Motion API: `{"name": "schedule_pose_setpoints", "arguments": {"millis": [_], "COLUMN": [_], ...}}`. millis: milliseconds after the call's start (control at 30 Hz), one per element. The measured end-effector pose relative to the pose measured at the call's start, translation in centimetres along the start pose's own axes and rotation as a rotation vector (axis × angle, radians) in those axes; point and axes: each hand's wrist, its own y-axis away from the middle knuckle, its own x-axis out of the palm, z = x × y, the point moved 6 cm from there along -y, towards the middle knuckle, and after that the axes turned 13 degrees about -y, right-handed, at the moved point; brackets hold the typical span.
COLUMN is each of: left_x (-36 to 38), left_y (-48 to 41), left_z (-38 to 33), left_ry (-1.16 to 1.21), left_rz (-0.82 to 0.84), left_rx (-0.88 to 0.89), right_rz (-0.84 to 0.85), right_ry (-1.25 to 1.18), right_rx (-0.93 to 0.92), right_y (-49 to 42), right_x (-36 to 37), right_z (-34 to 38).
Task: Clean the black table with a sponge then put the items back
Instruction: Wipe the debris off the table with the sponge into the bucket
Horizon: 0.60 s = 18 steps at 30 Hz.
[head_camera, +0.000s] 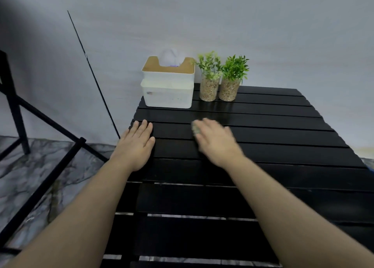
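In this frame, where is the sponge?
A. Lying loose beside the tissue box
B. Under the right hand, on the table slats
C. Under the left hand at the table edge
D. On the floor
B: the sponge peeks out from under the fingers of the right hand on the black table; the left hand lies flat and empty.

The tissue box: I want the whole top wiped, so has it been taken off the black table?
No, the tissue box stands on the black table at its far left corner, beside two potted plants.
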Motion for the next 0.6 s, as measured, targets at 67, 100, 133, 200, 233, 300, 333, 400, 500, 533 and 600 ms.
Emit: {"name": "schedule_pose_setpoints", "arguments": {"millis": [67, 100, 133, 200, 233, 300, 333, 400, 500, 533, 600], "left_x": [0.1, 0.1, 0.1, 0.1, 0.1, 0.1, 0.0, -0.7, -2.1, -2.4, -3.0], "left_y": [0.0, -0.1, -0.1, -0.2, -0.2, -0.1, 0.0, 0.3, 1.8, 2.6, 5.2], "left_z": [0.0, 0.0, 0.0, 0.1, 0.1, 0.0, 0.0, -0.2, -0.6, -1.2, -3.8], "left_ry": [-0.009, -0.016, -0.023, -0.028, -0.028, -0.025, -0.007, 0.076, 0.157, 0.149, 0.147], "left_rz": [0.005, 0.005, 0.002, 0.005, 0.010, 0.019, 0.019, 0.001, -0.042, -0.056, -0.063], "left_rx": [0.002, 0.003, 0.002, -0.005, -0.011, -0.018, -0.018, -0.020, -0.036, -0.032, 0.006], "right_rz": [-0.097, -0.150, -0.195, -0.227, -0.212, -0.155, -0.098, 0.035, 0.158, 0.152, 0.056], "right_ry": [0.006, 0.016, 0.043, 0.134, 0.161, 0.150, 0.091, -0.021, -0.178, -0.192, -0.163], "right_rx": [0.238, 0.360, 0.454, 0.508, 0.439, 0.178, 0.057, -0.047, -0.145, -0.143, -0.059], "right_y": [1.0, 1.7, 2.2, 1.5, 0.7, -0.6, -0.4, 1.2, 6.1, 8.2, 12.3], "right_x": [-3.8, -5.0, -5.5, -3.9, -2.3, 1.4, 3.0, 3.3, -0.1, -1.6, -5.5], "right_z": [-5.9, -7.8, -8.6, -6.7, -4.3, 1.7, 4.1, 6.0, 4.3, 3.0, -1.2]}}
